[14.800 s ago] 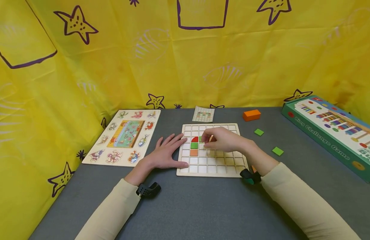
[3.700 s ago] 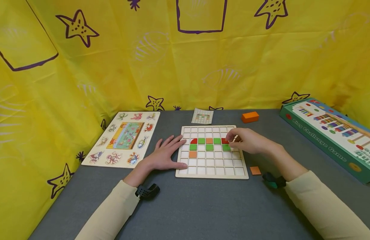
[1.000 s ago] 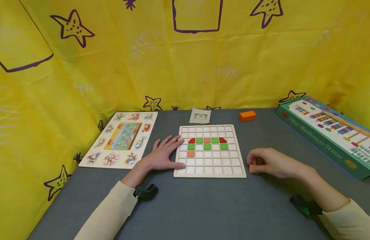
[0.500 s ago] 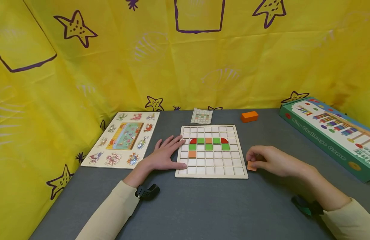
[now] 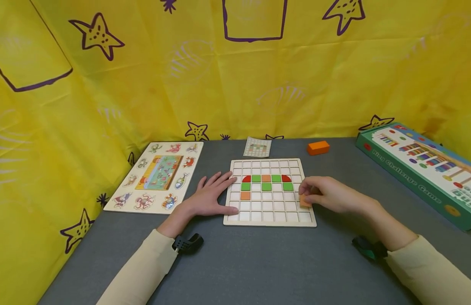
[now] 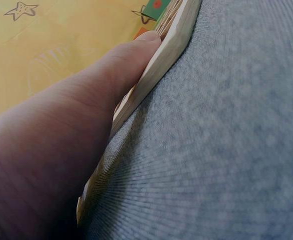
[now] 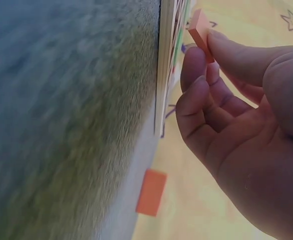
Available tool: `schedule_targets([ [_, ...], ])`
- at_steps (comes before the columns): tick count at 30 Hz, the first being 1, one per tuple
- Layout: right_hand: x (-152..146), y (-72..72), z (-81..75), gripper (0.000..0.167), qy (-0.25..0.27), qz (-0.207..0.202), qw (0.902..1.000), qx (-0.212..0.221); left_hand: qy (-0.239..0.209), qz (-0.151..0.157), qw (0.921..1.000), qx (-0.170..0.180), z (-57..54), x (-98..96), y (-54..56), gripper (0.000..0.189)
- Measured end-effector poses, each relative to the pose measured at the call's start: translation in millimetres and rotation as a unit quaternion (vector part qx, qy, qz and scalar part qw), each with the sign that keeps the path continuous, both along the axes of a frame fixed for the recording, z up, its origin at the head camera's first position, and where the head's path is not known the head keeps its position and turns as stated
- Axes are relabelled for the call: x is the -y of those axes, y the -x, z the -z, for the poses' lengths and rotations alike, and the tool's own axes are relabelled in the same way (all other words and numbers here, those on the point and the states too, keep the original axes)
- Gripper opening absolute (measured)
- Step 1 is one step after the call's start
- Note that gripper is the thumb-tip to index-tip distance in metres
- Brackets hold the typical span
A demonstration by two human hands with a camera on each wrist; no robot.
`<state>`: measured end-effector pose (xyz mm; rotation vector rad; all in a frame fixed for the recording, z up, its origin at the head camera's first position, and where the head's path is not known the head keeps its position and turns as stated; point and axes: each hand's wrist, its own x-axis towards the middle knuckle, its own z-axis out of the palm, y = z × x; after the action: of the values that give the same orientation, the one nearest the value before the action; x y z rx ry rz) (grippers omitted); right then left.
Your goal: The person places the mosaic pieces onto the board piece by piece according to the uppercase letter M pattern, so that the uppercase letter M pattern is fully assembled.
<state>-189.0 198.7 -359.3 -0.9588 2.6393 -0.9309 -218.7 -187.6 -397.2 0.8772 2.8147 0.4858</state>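
A wooden grid board [image 5: 269,225] lies on the table, with red, green and orange tiles set in its squares. An arch-like row of tiles has a red tile [image 5: 286,178] at each end, and an orange tile [image 5: 245,195] sits low on the left. My left hand [image 5: 209,200] rests on the board's left edge, fingers spread; its thumb [image 6: 129,57] lies along the rim in the left wrist view. Between thumb and fingertips my right hand [image 5: 327,194] pinches an orange square tile [image 7: 200,31], held above the board's right edge.
Behind the board lies a pattern card [image 5: 257,147]. An orange block [image 5: 318,148] stands at the back right, left of a green game box [image 5: 411,178]. A sea-creature puzzle board [image 5: 189,178] lies left. A yellow printed cloth [image 5: 235,84] hangs behind the table.
Since the oldest frame, more green, orange and red tiles have come onto the board. The right hand has picked an orange tile off the table and moved it left. The left hand stays put.
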Motion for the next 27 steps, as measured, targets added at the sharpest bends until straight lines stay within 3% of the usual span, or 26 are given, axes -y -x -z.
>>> schedule_targets([
  [17,29,25.5,6.6,0.008,0.001,-0.009,0.9999,-0.014,-0.001,0.004,0.9999,0.011,-1.1,0.1,0.9,0.1],
  [27,31,25.2,6.2,0.007,-0.016,-0.01,0.9998,-0.004,0.0,0.005,0.9999,0.009,-1.4,0.8,1.8,0.1],
])
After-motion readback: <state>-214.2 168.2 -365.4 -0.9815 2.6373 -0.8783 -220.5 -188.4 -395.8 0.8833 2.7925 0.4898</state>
